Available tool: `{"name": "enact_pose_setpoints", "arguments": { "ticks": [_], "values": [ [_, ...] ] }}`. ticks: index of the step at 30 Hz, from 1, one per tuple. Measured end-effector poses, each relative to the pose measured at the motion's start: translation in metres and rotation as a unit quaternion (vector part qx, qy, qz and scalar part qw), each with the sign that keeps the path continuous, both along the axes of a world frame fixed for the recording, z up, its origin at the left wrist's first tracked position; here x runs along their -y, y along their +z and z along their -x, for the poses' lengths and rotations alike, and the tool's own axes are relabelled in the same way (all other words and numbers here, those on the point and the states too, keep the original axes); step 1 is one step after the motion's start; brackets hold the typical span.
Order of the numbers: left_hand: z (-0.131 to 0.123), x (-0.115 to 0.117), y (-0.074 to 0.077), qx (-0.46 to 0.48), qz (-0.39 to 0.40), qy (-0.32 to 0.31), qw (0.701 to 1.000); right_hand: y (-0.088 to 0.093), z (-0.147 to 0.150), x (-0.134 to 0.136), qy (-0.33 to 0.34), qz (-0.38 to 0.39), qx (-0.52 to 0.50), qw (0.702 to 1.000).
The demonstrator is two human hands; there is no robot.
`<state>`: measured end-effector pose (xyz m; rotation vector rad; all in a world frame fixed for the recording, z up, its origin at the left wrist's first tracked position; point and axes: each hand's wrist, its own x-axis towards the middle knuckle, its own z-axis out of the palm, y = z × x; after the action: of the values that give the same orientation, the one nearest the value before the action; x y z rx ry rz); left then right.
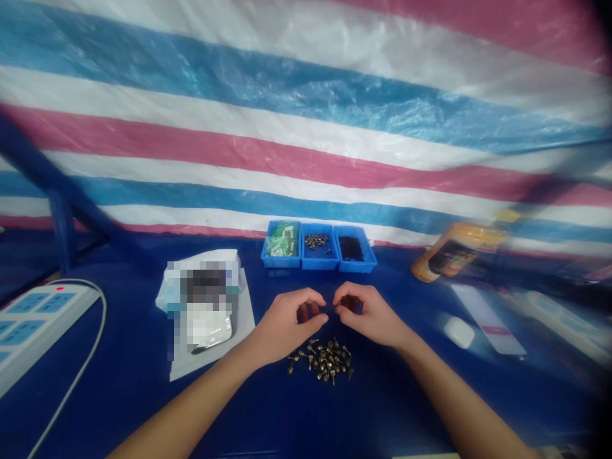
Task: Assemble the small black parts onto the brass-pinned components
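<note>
Above the dark blue tabletop my left hand point(291, 319) and my right hand point(370, 312) face each other, a narrow gap between their fingertips. Both are curled, thumb and fingers drawn together; anything pinched in either is too small or hidden to make out. Just below them lies a loose pile of small brass-coloured, screw-like metal parts point(329, 362). Beyond the hands stand three blue bins in a row: the left bin point(281, 262) holds green and white pieces, the middle bin point(319, 262) some brass-coloured parts, the right bin point(357, 268) thin black pieces.
At left lie a white power strip point(52, 309) with its cable, and a white sheet point(246, 319) under a partly blurred-out packet. To the right are an orange-brown bottle point(454, 252), a white case point(459, 332) and a flat pale phone-shaped object point(488, 319). A striped plastic sheet point(287, 153) hangs behind.
</note>
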<state>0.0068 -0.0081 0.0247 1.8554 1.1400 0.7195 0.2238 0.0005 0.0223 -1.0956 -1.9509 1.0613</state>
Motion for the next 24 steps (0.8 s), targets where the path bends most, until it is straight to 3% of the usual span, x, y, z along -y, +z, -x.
{"name": "enact_pose_setpoints", "arguments": {
  "ticks": [7, 18, 24],
  "values": [
    [0.000, 0.001, 0.003, -0.011, -0.053, 0.003, 0.999, -0.009, 0.008, 0.000, 0.014, 0.096, -0.129, 0.987],
    [0.001, 0.002, -0.005, -0.008, -0.144, 0.012, 0.989, -0.005, 0.016, 0.002, 0.016, 0.133, -0.159, 0.978],
    [0.001, 0.003, -0.007, 0.012, -0.141, 0.015, 0.990, -0.009, 0.016, 0.003, 0.037, 0.132, -0.138, 0.981]
  ]
}}
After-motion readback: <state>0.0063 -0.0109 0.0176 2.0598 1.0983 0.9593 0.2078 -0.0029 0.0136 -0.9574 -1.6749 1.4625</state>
